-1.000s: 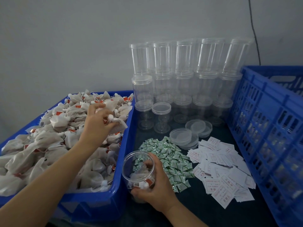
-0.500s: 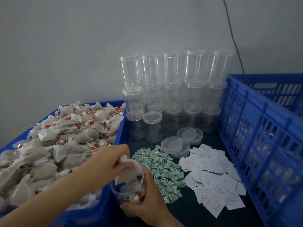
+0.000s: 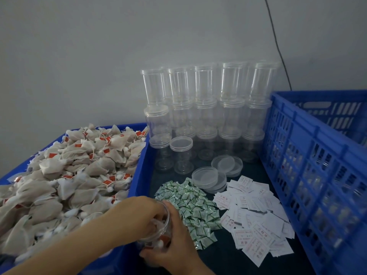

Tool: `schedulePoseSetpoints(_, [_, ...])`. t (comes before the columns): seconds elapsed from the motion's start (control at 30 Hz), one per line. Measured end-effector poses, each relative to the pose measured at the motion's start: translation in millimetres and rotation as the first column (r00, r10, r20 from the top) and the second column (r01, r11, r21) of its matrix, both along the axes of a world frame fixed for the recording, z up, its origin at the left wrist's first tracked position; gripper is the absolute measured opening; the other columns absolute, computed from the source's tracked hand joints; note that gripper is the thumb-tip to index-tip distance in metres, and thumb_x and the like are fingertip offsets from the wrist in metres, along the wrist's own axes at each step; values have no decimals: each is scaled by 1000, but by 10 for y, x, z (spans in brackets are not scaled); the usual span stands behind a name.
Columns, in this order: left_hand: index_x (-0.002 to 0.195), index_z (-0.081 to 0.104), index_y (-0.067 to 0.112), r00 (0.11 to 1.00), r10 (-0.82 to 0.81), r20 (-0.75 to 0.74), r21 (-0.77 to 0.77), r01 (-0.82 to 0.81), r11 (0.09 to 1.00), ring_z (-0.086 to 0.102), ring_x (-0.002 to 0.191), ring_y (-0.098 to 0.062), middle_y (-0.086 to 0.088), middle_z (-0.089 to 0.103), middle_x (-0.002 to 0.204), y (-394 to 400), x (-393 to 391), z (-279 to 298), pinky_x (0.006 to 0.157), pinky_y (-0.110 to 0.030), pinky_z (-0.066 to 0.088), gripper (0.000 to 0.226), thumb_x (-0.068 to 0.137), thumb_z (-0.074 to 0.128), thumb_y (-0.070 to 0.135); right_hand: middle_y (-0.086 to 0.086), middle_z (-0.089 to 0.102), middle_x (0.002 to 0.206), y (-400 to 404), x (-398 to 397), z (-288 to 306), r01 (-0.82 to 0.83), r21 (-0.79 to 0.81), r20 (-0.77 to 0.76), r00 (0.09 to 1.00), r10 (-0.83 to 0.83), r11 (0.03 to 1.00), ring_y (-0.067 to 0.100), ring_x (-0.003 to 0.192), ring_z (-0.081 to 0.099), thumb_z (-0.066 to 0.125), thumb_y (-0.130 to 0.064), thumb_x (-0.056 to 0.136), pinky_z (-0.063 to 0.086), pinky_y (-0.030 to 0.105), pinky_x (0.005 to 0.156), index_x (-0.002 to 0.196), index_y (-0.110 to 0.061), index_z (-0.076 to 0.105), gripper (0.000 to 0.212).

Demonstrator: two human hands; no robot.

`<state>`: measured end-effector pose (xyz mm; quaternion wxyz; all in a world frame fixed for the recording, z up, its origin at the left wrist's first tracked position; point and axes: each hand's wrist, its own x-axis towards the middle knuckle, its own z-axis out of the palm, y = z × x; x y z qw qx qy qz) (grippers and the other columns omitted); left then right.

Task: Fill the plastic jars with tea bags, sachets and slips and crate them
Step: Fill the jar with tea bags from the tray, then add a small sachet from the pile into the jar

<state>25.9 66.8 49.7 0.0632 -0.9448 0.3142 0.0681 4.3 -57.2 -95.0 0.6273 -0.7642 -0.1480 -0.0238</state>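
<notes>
My left hand (image 3: 139, 213) has its fingers curled down into the mouth of the clear jar (image 3: 158, 233), bunched on a tea bag there. My right hand (image 3: 176, 249) grips that jar from the side, fingers wrapped round its wall, tilted toward the left. Inside I see pale tea bags and a red tag. Just left, the blue tray (image 3: 137, 175) is heaped with tea bags (image 3: 79, 171). Right of the jar lie green sachets (image 3: 190, 207), then white slips (image 3: 256, 221). Behind stand stacked empty jars (image 3: 208, 108) and loose lids (image 3: 208, 177); the blue crate (image 3: 309, 159) sits far right.
</notes>
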Motion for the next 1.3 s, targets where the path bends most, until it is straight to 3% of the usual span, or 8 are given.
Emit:
schedulePoseSetpoints(0.23, [98, 61, 25, 1000, 9, 9, 171, -11, 985, 47, 71, -9, 10, 44, 71, -79, 118, -71, 52, -16, 30, 14, 91, 49, 21, -21, 49, 145, 2, -13, 11, 0, -12, 14, 1000, 0, 1000, 2, 130, 52, 92, -46, 58, 49, 40, 104, 141, -67, 21, 111])
schedulePoseSetpoints(0.3, [102, 63, 22, 1000, 8, 17, 225, -12, 974, 46, 72, -11, 10, 47, 72, -126, 157, -115, 57, -17, 34, 17, 93, 50, 20, -24, 47, 146, 2, -14, 20, 7, -23, 23, 1000, -7, 1000, -1, 132, 49, 91, -49, 57, 47, 38, 106, 139, -69, 19, 111])
schedulePoseSetpoints(0.4, [106, 65, 14, 1000, 15, -24, 313, -6, 950, 56, 82, -16, -2, 65, 99, -203, 188, -168, 79, -27, 42, 19, 94, 50, 18, -27, 45, 146, 2, -14, 30, 18, -35, 31, 999, -17, 999, -5, 133, 46, 89, -51, 56, 45, 35, 108, 136, -74, 16, 111])
schedulePoseSetpoints(0.47, [106, 65, 11, 998, 21, -53, 330, -2, 944, 60, 91, -20, -5, 67, 106, -227, 198, -191, 79, -27, 40, 20, 95, 50, 18, -29, 43, 147, 3, -14, 32, 19, -40, 31, 999, -17, 999, -6, 134, 44, 89, -52, 56, 44, 35, 109, 135, -75, 14, 111])
schedulePoseSetpoints(0.57, [104, 67, 10, 995, 16, -101, 320, 17, 947, 55, 80, -17, -6, 68, 103, -214, 232, -216, 73, -24, 37, 20, 94, 51, 17, -27, 42, 148, 10, -13, 30, 18, -39, 22, 1000, -17, 999, -4, 134, 44, 87, -53, 56, 44, 36, 110, 138, -71, 16, 110])
schedulePoseSetpoints(0.77, [113, 65, 4, 974, 74, -213, 372, 11, 928, 58, 108, -25, -9, 64, 116, -241, 298, -226, 93, -29, 38, 24, 94, 54, 14, -21, 45, 148, 15, 1, -12, 27, -37, 22, 999, -26, 999, 0, 134, 47, 89, -54, 59, 46, 39, 108, 144, -61, 20, 110])
schedulePoseSetpoints(1.1, [119, 59, 11, 897, 37, -441, 297, 107, 949, 49, 85, -16, -7, 60, 109, -238, 228, 44, 75, -27, 37, 26, 95, 51, 15, -21, 46, 145, 18, 0, -27, 31, -35, 20, 999, -30, 999, 1, 131, 49, 88, -51, 58, 48, 39, 105, 145, -57, 23, 109])
schedulePoseSetpoints(1.3, [122, 54, 15, 861, 32, -508, 284, 132, 950, 53, 91, -19, -5, 57, 107, -218, 214, 235, 83, -32, 44, 29, 97, 42, 13, -20, 49, 143, 11, 8, -26, 23, -1, 16, 1000, -23, 1000, 2, 130, 51, 89, -49, 59, 48, 38, 105, 146, -54, 27, 107])
